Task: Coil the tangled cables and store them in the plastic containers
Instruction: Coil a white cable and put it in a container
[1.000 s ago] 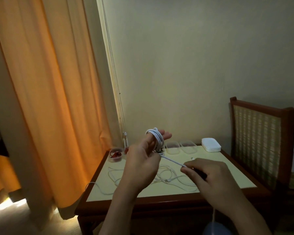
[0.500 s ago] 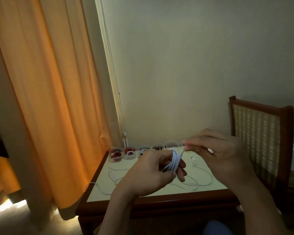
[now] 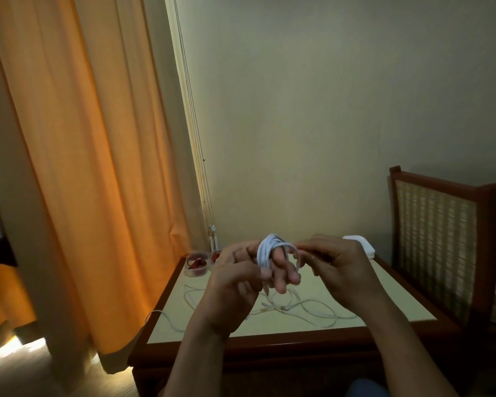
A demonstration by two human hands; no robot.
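Note:
A white cable coil (image 3: 267, 249) is wound in several loops round the fingers of my left hand (image 3: 241, 279), held up over the table (image 3: 390, 302). My right hand (image 3: 335, 265) pinches the cable's loose end just right of the coil. More white cables (image 3: 298, 306) lie tangled on the tabletop below both hands. A clear plastic container (image 3: 196, 265) with a red cable inside stands at the table's far left corner; a second one beside it is mostly hidden behind my left hand.
A stack of white lids (image 3: 360, 245) sits at the table's far right. A wooden chair with a woven back (image 3: 438, 242) stands right of the table. Orange curtains (image 3: 83, 167) hang to the left, and one cable (image 3: 155, 313) droops over the table's left edge.
Both hands have risen. My right hand carried the cable end round my left fingers, adding a loop, and now sits close beside the coil. The row of containers is now mostly hidden.

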